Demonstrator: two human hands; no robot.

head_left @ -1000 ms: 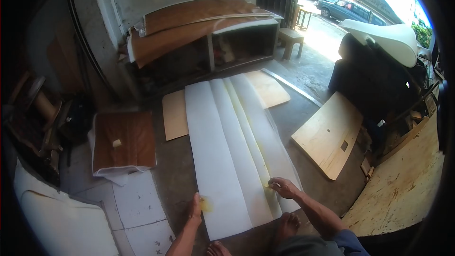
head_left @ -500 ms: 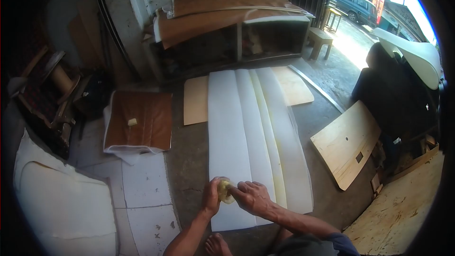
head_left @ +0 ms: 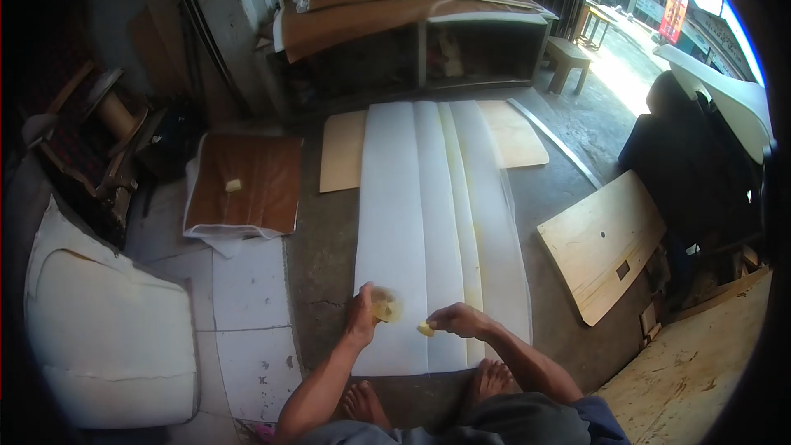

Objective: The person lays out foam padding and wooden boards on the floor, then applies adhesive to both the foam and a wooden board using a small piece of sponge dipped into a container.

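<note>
One translucent cup (head_left: 386, 305): in left hand (head_left: 361, 317), fingers clamped on its side, above white panel (head_left: 391, 214)
Yellow foam piece (head_left: 425, 329): pinched in right hand's (head_left: 461, 320) fingers, near cup
White panel: laid over plywood (head_left: 341, 148) at floor (head_left: 325, 264) level, yellow streaks lengthwise

A translucent cup (head_left: 386, 306) and small yellow sponge (head_left: 425, 329) are held over a long, yellow-streaked white padded panel (head_left: 392, 214) lying flat.

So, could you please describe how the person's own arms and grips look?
The left grip and right grip wear no gloves; no watch shows. The left arm is bare as far as it shows, and so is the right arm up to a dark blue sleeve.
</note>
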